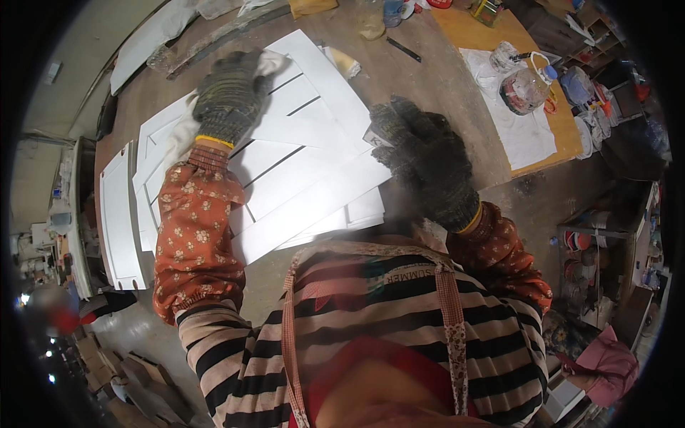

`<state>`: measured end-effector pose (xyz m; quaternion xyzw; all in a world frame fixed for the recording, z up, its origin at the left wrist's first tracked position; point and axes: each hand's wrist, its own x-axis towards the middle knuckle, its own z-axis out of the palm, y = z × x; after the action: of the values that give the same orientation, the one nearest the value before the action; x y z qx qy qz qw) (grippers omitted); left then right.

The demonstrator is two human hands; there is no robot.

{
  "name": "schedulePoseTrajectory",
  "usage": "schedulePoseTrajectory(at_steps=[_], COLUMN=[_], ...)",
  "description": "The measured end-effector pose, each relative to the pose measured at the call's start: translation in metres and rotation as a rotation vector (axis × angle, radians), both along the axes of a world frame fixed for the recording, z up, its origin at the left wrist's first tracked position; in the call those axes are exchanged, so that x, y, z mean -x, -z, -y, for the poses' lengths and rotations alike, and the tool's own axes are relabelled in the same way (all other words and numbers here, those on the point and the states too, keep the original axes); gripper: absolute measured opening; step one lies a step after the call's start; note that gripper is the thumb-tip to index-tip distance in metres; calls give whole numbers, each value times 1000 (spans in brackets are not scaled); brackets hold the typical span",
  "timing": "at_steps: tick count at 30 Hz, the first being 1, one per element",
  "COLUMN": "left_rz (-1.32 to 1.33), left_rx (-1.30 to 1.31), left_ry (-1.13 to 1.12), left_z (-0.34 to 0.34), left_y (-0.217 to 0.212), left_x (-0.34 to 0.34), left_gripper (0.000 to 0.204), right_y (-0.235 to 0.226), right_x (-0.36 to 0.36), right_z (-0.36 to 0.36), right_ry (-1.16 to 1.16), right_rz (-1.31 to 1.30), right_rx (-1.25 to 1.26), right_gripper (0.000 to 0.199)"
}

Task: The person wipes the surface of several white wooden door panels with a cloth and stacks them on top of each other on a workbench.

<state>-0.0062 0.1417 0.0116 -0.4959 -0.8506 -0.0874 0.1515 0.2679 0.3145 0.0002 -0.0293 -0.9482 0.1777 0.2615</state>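
Observation:
White panels point(308, 171) with dark slots lie stacked and fanned out on the worktable in front of me. My left hand point(232, 93), in a dark green knit glove with a yellow cuff, presses a bunched white cloth point(183, 135) onto the upper panel's far left part. The cloth shows on both sides of the glove. At the panel's right corner is my right hand point(427, 153), gloved alike, with its fingers curled around a small pale flat piece point(372, 137). Most of that piece is hidden by the fingers, so its kind is unclear.
A separate white panel point(120, 214) leans by the table's left edge. A black strip point(404, 49) lies beyond the stack. To the right, a plastic jug point(524, 91) stands on a white sheet point(526, 139) over a yellow board point(457, 25). Shelves point(606, 235) line the right side.

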Motion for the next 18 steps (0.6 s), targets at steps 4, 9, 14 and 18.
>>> schedulePoseTrajectory(at_steps=[4,9,14,18], left_rz=[100,25,158,32], left_rx=[2,-89,-68,-142], left_ry=[331,48,7,57], left_z=[3,8,-1,1], left_y=[-3,7,-2,11], left_x=[4,-1,-10,-6], left_gripper=[44,45,43,40], right_y=[3,-11,-13,-2], right_x=[2,12,57,112], right_z=[-15,-30,-43,-61], right_ry=[-211,-550,-587,-646], right_rz=[-19,-39,264,79], right_rx=[-84,-195,-337,-482], right_gripper=[42,48,47,37])
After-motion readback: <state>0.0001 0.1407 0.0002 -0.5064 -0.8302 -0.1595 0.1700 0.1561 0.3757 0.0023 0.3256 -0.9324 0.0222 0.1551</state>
